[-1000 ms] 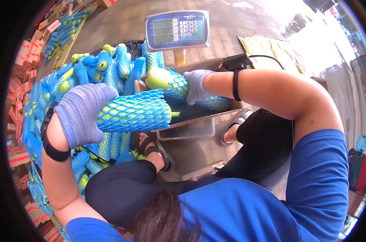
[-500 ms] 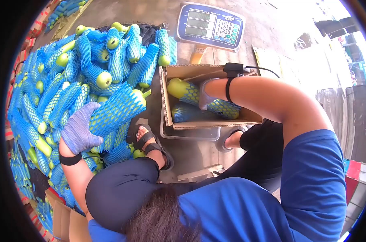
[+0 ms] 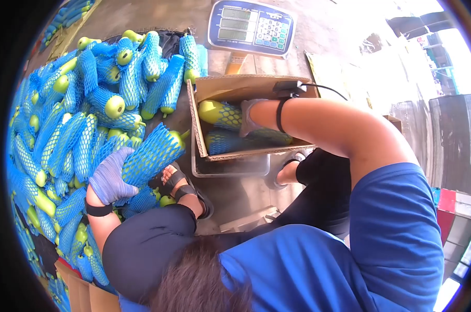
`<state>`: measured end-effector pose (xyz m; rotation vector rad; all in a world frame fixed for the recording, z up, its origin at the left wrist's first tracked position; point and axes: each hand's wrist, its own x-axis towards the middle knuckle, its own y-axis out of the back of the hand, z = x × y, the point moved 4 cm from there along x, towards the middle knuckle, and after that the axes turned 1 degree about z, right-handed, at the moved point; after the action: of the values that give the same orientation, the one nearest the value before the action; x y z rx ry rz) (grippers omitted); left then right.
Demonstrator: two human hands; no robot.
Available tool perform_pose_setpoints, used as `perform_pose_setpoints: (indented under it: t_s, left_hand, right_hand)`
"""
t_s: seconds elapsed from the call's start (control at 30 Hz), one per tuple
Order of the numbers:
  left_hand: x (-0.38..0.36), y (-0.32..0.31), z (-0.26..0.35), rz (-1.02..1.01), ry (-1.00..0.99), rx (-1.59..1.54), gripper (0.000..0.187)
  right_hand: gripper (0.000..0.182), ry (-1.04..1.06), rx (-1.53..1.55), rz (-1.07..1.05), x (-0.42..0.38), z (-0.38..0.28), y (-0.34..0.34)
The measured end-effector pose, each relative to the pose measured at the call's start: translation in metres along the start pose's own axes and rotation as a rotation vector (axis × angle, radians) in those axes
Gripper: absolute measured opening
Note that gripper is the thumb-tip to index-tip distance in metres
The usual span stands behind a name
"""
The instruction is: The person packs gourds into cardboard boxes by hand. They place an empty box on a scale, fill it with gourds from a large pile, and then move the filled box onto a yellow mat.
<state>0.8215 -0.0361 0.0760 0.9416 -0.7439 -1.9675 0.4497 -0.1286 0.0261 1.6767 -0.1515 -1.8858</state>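
My left hand [image 3: 110, 177], in a grey-purple glove, is wrapped round a green bottle gourd [image 3: 155, 153] in a blue foam net sleeve. It holds the gourd over the pile's edge, stem end pointing toward the box. Inside the open cardboard box [image 3: 192, 117], my gloved right hand [image 3: 249, 118] rests round another netted gourd [image 3: 214, 112], its fingers partly hidden behind it. A second gourd [image 3: 225, 142] lies along the box's near side. The box sits on the platform [image 3: 233, 166] of a scale, whose display and keypad [image 3: 252, 28] stand behind it.
A large heap of netted gourds [image 3: 82, 140] covers the left side. One more gourd [image 3: 190, 57] stands upright by the box's far left corner. An open carton [image 3: 84, 294] is at lower left. My sandalled foot [image 3: 181, 187] is between heap and scale.
My left hand has brought its gourd lower and closer to the box. The right hand stays at the gourd inside. The whole view has shifted slightly.
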Motion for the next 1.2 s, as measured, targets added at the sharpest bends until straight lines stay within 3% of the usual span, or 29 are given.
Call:
perform_pose_setpoints:
  t_s: [0.03, 0.1, 0.17, 0.3, 0.33, 0.4, 0.47, 0.5, 0.53, 0.63, 0.73, 0.87, 0.93, 1.07, 1.13, 1.2]
  left_hand:
    - [0.001, -0.007, -0.001, -0.032, 0.023, -0.022, 0.088]
    - [-0.001, -0.017, -0.007, -0.046, 0.031, -0.034, 0.088]
    - [-0.005, -0.02, -0.013, -0.058, 0.064, -0.058, 0.088]
    - [-0.006, -0.01, -0.019, -0.032, 0.039, -0.237, 0.091]
    - [-0.005, -0.011, -0.023, -0.034, 0.034, -0.232, 0.091]
    - [-0.002, -0.006, -0.01, -0.032, 0.064, -0.721, 0.094]
    - [0.0, -0.001, 0.01, -0.005, 0.033, -0.781, 0.1]
    - [0.002, 0.004, 0.021, 0.028, -0.003, -0.849, 0.106]
    - [0.002, 0.01, 0.03, 0.063, -0.038, -0.916, 0.113]
    - [0.003, 0.024, 0.039, 0.049, -0.043, -0.808, 0.116]
    - [0.008, 0.033, 0.068, 0.077, -0.054, -0.778, 0.113]
    - [0.017, 0.036, 0.101, 0.041, -0.121, -0.842, 0.104]
    - [0.013, 0.028, 0.083, 0.052, -0.131, -0.826, 0.099]
    - [-0.014, -0.01, -0.001, 0.256, 0.001, -0.295, 0.095]
    - [-0.026, -0.05, -0.037, 0.301, 0.129, -0.395, 0.096]
    - [-0.044, -0.096, -0.08, 0.325, 0.372, -0.294, 0.094]
  right_hand:
    - [0.078, -0.024, 0.077, 0.035, -0.014, 0.006, 0.002]
    - [0.085, 0.113, 0.12, 0.123, -0.051, 0.02, 0.017]
    - [0.068, 0.263, 0.181, 0.202, -0.099, 0.045, 0.037]
    - [0.028, 0.495, 0.809, 0.481, -0.15, 0.119, 0.051]
    - [0.028, 0.493, 0.814, 0.486, -0.156, 0.129, 0.048]
    - [0.033, 0.115, 0.367, 0.53, -0.157, 0.151, 0.037]
    - [0.048, -0.138, -0.009, 0.27, -0.14, 0.162, 0.013]
    - [0.059, -0.183, 0.13, 0.09, -0.127, 0.169, -0.004]
    - [0.053, -0.199, 0.132, -0.08, -0.117, 0.168, -0.018]
    - [0.049, 0.019, 0.345, -0.106, -0.096, 0.151, -0.042]
    - [0.048, -0.014, 0.366, -0.152, -0.1, 0.145, -0.044]
    - [0.052, -0.051, 0.195, 0.004, -0.113, 0.158, -0.042]
    - [0.052, -0.013, 0.216, 0.123, -0.117, 0.17, -0.041]
    - [0.039, 0.107, 0.628, 0.313, -0.138, 0.188, -0.04]
    - [0.033, 0.213, 0.676, 0.351, -0.147, 0.196, -0.036]
    - [0.033, 0.269, 0.633, 0.403, -0.143, 0.213, -0.037]
